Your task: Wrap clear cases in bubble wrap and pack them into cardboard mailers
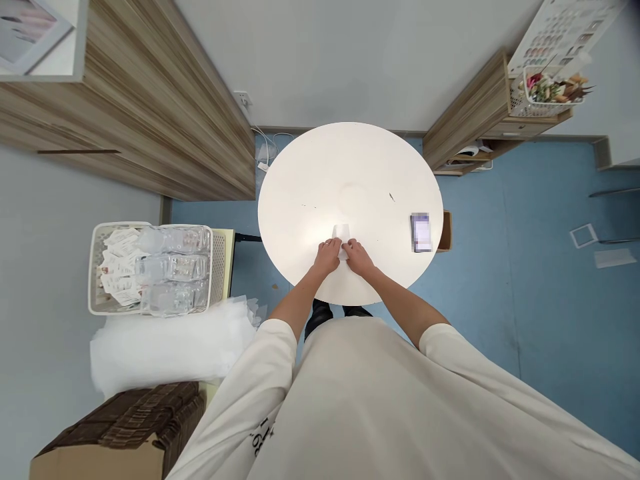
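A small white piece point(343, 232), which looks like folded paper or thin card, lies on the round white table point(350, 160) near its front edge. My left hand point(329, 255) grips its left side with the fingers bent. On the other side, my right hand point(358, 256) has its fingers curled onto the right edge. The two hands are close together, and they cover the near part of the white piece. A phone point(421, 233), its screen blurred out, lies on the table to the right.
At left stands a white basket point(217, 267) with clear packs and paper cards, beside a stack of white wrapping sheets point(170, 350). Below them is a cardboard box point(100, 460). Wooden cabinets point(165, 100) flank the table, and a basket of flowers point(550, 93) sits at right.
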`<state>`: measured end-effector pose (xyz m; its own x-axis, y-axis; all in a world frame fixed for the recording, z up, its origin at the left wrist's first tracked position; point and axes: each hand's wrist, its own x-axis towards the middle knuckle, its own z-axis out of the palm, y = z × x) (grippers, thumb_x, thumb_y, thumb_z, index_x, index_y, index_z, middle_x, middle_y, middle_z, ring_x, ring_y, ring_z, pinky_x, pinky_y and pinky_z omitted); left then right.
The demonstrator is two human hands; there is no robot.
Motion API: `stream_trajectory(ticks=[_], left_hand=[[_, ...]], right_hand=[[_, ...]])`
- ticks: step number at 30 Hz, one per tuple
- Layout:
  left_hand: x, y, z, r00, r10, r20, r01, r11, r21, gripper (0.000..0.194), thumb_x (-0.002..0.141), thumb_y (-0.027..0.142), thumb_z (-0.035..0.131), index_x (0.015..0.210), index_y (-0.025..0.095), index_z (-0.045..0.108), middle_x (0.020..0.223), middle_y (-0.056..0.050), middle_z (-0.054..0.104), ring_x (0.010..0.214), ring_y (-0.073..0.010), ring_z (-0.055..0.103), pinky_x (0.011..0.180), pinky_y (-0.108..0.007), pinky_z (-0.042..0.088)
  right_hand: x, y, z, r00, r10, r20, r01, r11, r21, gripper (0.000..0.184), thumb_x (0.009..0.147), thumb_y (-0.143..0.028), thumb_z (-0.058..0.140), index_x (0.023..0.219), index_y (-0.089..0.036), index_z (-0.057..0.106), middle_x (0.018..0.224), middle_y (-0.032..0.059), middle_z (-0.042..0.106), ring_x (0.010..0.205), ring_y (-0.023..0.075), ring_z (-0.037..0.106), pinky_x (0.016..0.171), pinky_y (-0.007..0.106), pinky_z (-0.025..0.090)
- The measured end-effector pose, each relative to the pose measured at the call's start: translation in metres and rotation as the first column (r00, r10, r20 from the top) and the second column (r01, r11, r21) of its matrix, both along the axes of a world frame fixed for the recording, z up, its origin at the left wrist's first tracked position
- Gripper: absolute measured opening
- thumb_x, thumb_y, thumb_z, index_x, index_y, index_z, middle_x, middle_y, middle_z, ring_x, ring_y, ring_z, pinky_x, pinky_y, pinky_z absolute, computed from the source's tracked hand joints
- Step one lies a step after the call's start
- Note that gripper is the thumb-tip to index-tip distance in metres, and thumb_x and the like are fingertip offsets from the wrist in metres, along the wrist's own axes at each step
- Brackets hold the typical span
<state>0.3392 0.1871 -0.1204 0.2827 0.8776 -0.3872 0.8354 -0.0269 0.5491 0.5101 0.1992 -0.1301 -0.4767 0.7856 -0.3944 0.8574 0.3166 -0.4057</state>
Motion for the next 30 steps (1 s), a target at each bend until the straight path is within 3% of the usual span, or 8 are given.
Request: stream_trajectory(ticks=[9,13,16,19,22,25,27,30], left_hand=[[-0.006,0.009,-0.002,0.999,0.027,0.037,-0.025,0.998,-0.058,0.065,0.076,0.007,0.061,0.137,0.024,0.047,0.147,-0.013,0.049,0.138,-0.0307,0.045,0.114,-0.046,0.03],[-0.004,0.023,-0.004,0.979,0.188,0.081,-0.178,0.977,-0.116,0.043,0.085,0.02,0.058,0.128,0.027,0.057,0.142,-0.009,0.051,0.131,-0.0279,0.053,0.113,-0.042,0.035],[-0.003,0.035,-0.005,0.946,0.31,0.094,-0.289,0.938,-0.189,0.031,0.091,0.022,0.05,0.12,0.027,0.06,0.132,-0.007,0.06,0.129,-0.0283,0.054,0.112,-0.044,0.036],[-0.002,0.042,-0.005,0.898,0.424,0.12,-0.383,0.886,-0.261,0.03,0.095,0.023,0.045,0.123,0.026,0.054,0.117,-0.007,0.067,0.118,-0.0275,0.06,0.106,-0.045,0.041],[-0.002,0.038,-0.003,0.833,0.512,0.212,-0.457,0.85,-0.261,0.04,0.095,0.021,0.047,0.134,0.025,0.044,0.128,-0.009,0.063,0.115,-0.0243,0.062,0.097,-0.039,0.049],[-0.001,0.026,-0.002,0.818,0.5,0.284,-0.463,0.866,-0.19,0.063,0.091,0.017,0.052,0.148,0.023,0.029,0.15,-0.013,0.046,0.128,-0.0242,0.056,0.097,-0.036,0.051],[-0.001,0.018,-0.002,0.851,0.442,0.282,-0.416,0.897,-0.152,0.072,0.09,0.016,0.053,0.154,0.023,0.021,0.157,-0.014,0.038,0.131,-0.0266,0.054,0.099,-0.039,0.051],[-0.002,0.009,-0.007,0.93,0.292,0.222,-0.28,0.956,-0.085,0.073,0.089,0.015,0.053,0.156,0.022,0.024,0.163,-0.016,0.029,0.134,-0.0309,0.051,0.109,-0.046,0.045]], right_hand=[[0.006,0.02,0.014,0.995,0.06,-0.084,-0.063,0.997,-0.035,0.045,0.086,-0.018,0.061,0.13,-0.02,0.057,0.128,0.0126,0.052,0.101,0.0252,0.056,0.089,0.039,0.048],[0.007,0.036,0.024,0.991,0.022,-0.13,-0.037,0.993,-0.109,0.039,0.091,-0.025,0.061,0.13,-0.021,0.06,0.122,0.0098,0.056,0.088,0.0199,0.059,0.082,0.034,0.05],[0.005,0.048,0.028,0.987,-0.027,-0.158,0.002,0.987,-0.159,0.035,0.095,-0.027,0.057,0.13,-0.022,0.061,0.119,0.0084,0.058,0.089,0.0188,0.061,0.085,0.033,0.05],[0.004,0.059,0.027,0.984,-0.095,-0.153,0.067,0.981,-0.18,0.033,0.102,-0.029,0.047,0.132,-0.021,0.059,0.117,0.009,0.06,0.09,0.0192,0.061,0.086,0.033,0.05],[0.003,0.067,0.023,0.979,-0.144,-0.142,0.119,0.977,-0.174,0.036,0.105,-0.03,0.04,0.137,-0.021,0.055,0.116,0.0102,0.062,0.093,0.0214,0.061,0.085,0.034,0.049],[0.0,0.073,0.016,0.977,-0.17,-0.132,0.149,0.977,-0.151,0.039,0.105,-0.029,0.039,0.142,-0.022,0.049,0.119,0.0115,0.06,0.097,0.0233,0.06,0.084,0.035,0.05],[-0.005,0.076,0.011,0.974,-0.197,-0.112,0.182,0.975,-0.131,0.042,0.104,-0.027,0.041,0.145,-0.021,0.047,0.125,0.0136,0.056,0.1,0.0245,0.059,0.084,0.036,0.05],[-0.014,0.079,0.003,0.965,-0.246,-0.087,0.234,0.964,-0.128,0.047,0.101,-0.024,0.043,0.149,-0.02,0.044,0.134,0.0161,0.049,0.109,0.027,0.057,0.087,0.037,0.051]])
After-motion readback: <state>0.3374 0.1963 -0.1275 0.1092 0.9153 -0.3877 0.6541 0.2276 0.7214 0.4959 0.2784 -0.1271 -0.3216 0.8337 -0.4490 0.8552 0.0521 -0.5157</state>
